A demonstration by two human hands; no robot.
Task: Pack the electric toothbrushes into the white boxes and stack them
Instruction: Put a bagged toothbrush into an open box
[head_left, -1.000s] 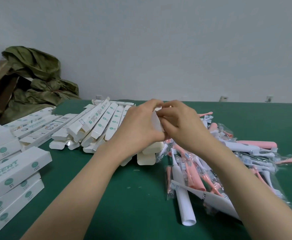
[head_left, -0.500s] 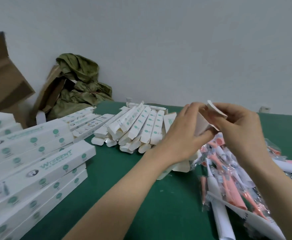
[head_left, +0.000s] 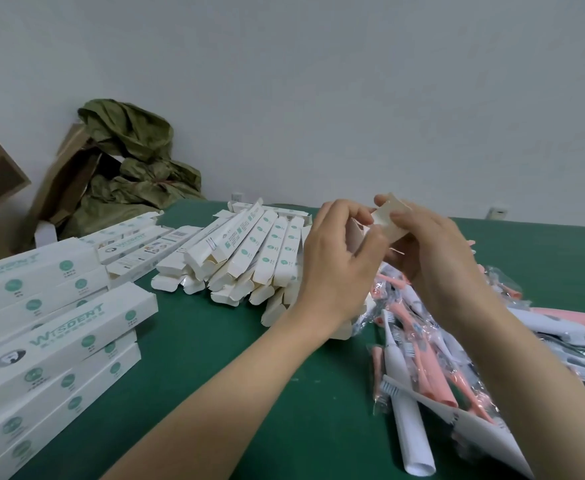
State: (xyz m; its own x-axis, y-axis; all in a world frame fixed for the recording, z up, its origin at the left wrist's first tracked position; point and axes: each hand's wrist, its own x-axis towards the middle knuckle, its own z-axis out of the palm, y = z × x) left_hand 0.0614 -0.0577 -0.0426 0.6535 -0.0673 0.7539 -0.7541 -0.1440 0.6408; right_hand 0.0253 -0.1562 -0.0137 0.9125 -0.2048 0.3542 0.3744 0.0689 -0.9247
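Your left hand (head_left: 339,261) and right hand (head_left: 436,261) still grasp the white box (head_left: 359,237).
Right fingers (head_left: 405,218) now pinch its flap (head_left: 386,216), bent lower than before; toothbrushes (head_left: 419,344) lie beneath on the bench (head_left: 235,375).

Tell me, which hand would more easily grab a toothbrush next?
Likely the right hand: the pile of wrapped toothbrushes lies just below it on its side, while the left hand holds the open white box.

On the surface (head_left: 197,368) we see stacked boxes (head_left: 52,341) left, flat boxes (head_left: 249,254) behind centre, toothbrushes (head_left: 422,358) right.
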